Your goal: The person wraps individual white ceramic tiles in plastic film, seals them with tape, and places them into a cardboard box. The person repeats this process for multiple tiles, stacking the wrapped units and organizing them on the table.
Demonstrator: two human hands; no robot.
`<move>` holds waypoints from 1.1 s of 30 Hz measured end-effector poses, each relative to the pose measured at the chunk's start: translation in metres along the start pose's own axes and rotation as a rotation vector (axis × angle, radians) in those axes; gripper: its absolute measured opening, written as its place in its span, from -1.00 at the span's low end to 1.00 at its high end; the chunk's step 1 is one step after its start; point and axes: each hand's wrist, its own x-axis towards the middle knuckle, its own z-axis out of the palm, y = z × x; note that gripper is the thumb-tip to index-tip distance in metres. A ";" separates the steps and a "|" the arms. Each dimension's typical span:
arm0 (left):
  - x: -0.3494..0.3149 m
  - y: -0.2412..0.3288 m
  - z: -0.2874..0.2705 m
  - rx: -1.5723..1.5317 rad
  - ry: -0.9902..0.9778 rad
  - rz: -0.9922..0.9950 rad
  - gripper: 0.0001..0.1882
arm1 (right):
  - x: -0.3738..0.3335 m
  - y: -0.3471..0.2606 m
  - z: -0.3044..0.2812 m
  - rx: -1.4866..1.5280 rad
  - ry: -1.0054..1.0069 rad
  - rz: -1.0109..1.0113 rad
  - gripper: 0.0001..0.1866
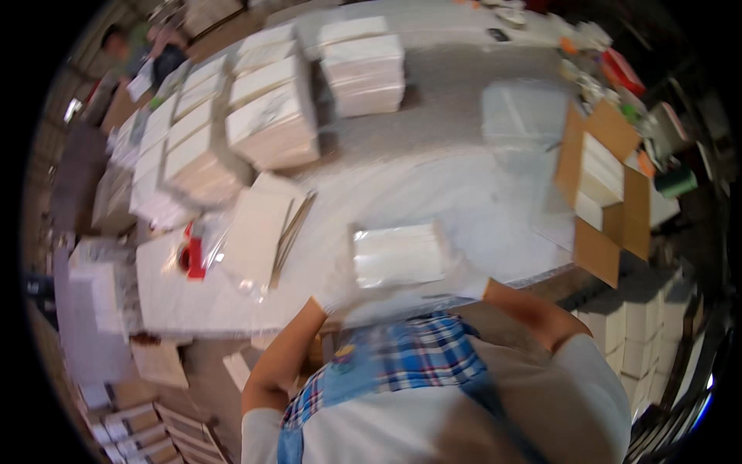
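Note:
In front of my body, near the table's front edge, is a white packet in clear, shiny plastic [398,254]. My left hand [338,280], in a white glove, grips its left side. On the opposite side my right hand [462,277], gloved in white too, holds the packet. Both hands look blurred against the pale table, so single fingers are hard to make out. A stack of flat white sheets or boards [261,224] lies to the left, with thin brown strips [294,240] along its right side. Beside it sits a red tape dispenser [193,254].
Several tall stacks of white packs [274,124] fill the back left of the plastic-covered table [433,185]. An open cardboard box [635,213] with white contents stands right, near clear plastic sheets [524,112]. White stacks [638,332] sit below right. Another person [135,50] is far left.

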 end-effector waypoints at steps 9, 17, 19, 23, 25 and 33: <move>0.007 0.005 -0.015 -0.079 0.034 0.171 0.37 | 0.007 -0.014 -0.039 -0.173 -0.099 -0.163 0.40; 0.013 0.003 -0.030 -0.069 -0.083 0.079 0.50 | 0.018 -0.043 -0.046 -0.144 -0.115 -0.172 0.30; 0.013 0.010 -0.039 -0.098 -0.103 0.048 0.47 | 0.015 -0.069 -0.055 -0.050 -0.172 -0.056 0.26; 0.015 0.057 -0.065 -0.512 -0.262 -0.078 0.39 | -0.004 -0.072 -0.056 0.452 -0.189 0.014 0.21; 0.020 0.080 -0.078 -0.369 -0.302 -0.025 0.35 | -0.019 -0.067 -0.063 0.406 -0.134 -0.009 0.21; 0.076 0.212 -0.068 -0.039 -0.168 0.425 0.19 | -0.093 -0.125 -0.232 -0.038 0.095 0.025 0.24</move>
